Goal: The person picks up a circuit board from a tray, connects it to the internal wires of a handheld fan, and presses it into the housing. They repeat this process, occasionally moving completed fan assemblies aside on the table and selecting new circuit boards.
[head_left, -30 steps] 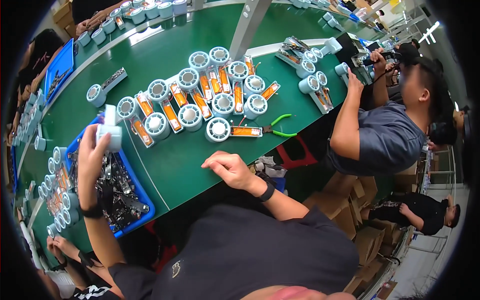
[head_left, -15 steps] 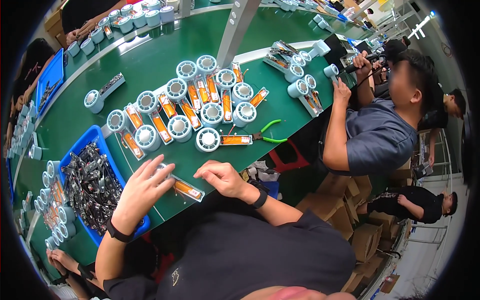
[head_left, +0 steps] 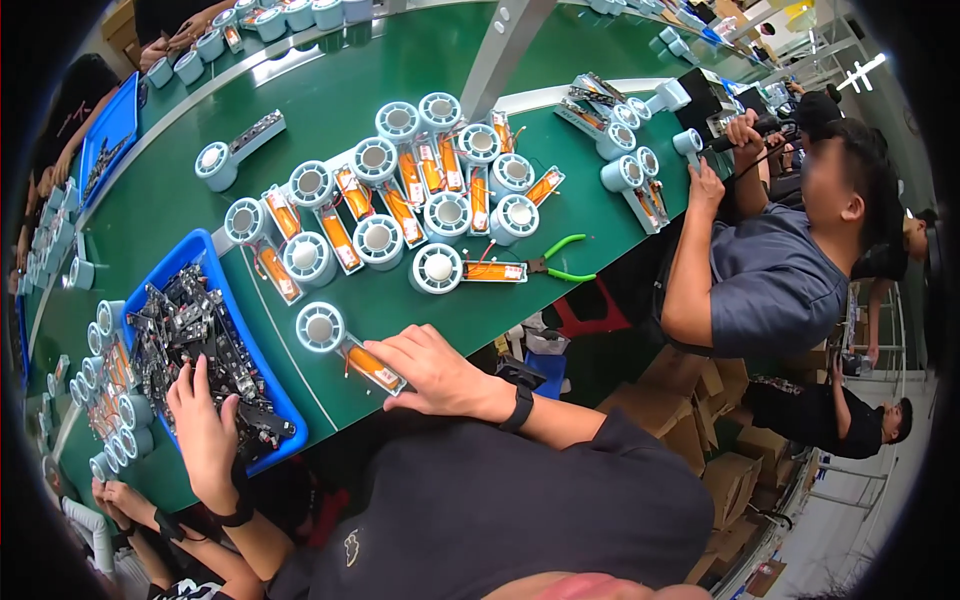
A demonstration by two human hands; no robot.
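Note:
A light blue handheld fan (head_left: 320,328) lies near the table's front edge, its round head up. Its handle is uncovered and shows an orange battery and thin wires. Around the end of that handle my right hand (head_left: 435,372) is closed. My left hand (head_left: 205,432) reaches over the near side of a blue bin (head_left: 262,375), its fingers apart and thumb out. Black circuit boards (head_left: 190,335) fill this bin in a loose heap. The left fingertips are at the heap; whether they touch a board I cannot tell.
Several similar fans (head_left: 380,200) with orange batteries stand grouped ahead. Green-handled cutters (head_left: 565,262) lie at the table edge beside one fan. A metal post (head_left: 505,50) rises behind. A co-worker (head_left: 790,250) holds a tool and fan at the right. More fans stand left of the bin.
My left hand has left the fan and moved left and down to the bin of boards. My right hand has come down onto the fan's handle. The view has shifted slightly.

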